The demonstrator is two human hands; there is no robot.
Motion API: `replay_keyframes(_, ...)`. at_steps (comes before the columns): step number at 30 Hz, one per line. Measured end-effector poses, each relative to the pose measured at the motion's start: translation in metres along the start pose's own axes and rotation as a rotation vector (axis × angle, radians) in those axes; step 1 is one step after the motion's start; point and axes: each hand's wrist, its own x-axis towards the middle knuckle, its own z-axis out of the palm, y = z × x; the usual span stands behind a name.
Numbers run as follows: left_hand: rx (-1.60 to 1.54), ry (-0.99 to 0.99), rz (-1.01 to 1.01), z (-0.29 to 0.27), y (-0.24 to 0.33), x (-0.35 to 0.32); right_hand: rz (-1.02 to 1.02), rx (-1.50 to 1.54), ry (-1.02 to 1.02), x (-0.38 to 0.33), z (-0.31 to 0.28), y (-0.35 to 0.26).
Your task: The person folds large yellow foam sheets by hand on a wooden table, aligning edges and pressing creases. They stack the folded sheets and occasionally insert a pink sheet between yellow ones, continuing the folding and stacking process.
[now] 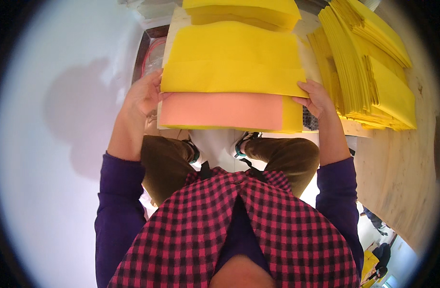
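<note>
Between my two hands stretches a yellow sheet (234, 60), paper-like or cloth-like, its near edge lifted a little. My left hand (144, 93) pinches the near left corner. At the near right corner, my right hand (316, 97) grips the sheet between thumb and fingers. Below that edge lies a flat salmon-pink panel (220, 110), on top of more yellow material (292, 115) that shows along its right side and near edge. How far the pink panel reaches under the lifted sheet is hidden.
Beyond the sheet sits a yellow stack (244, 12). Several folded yellow bundles (354, 67) are piled at the right on a wooden tabletop (393, 168). A white wall (52, 144) rises at the left. My knees are below the near table edge.
</note>
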Motion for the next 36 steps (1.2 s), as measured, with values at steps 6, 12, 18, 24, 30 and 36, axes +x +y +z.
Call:
replay_keyframes(6,0.342,-0.014,0.022,0.000,0.026,0.049,-0.021,0.044,-0.130,0.023,-0.012,-0.010)
replay_keyframes(12,0.392,0.023,0.030,0.016,0.039,0.090,-0.022,0.016,-0.022,0.054,-0.014,-0.025)
replay_keyframes(18,0.346,-0.009,0.070,0.034,0.046,0.112,0.005,-0.157,-0.028,0.095,-0.016,-0.047)
replay_keyframes(24,0.480,-0.105,0.073,0.034,0.054,0.137,-0.031,-0.297,-0.073,0.126,-0.023,-0.057)
replay_keyframes(30,0.577,-0.070,0.248,0.020,0.050,0.138,-0.100,-0.377,-0.010,0.108,-0.025,-0.056)
replay_keyframes(36,0.529,-0.171,0.409,0.013,0.039,0.135,-0.248,-0.395,0.079,0.104,-0.016,-0.045)
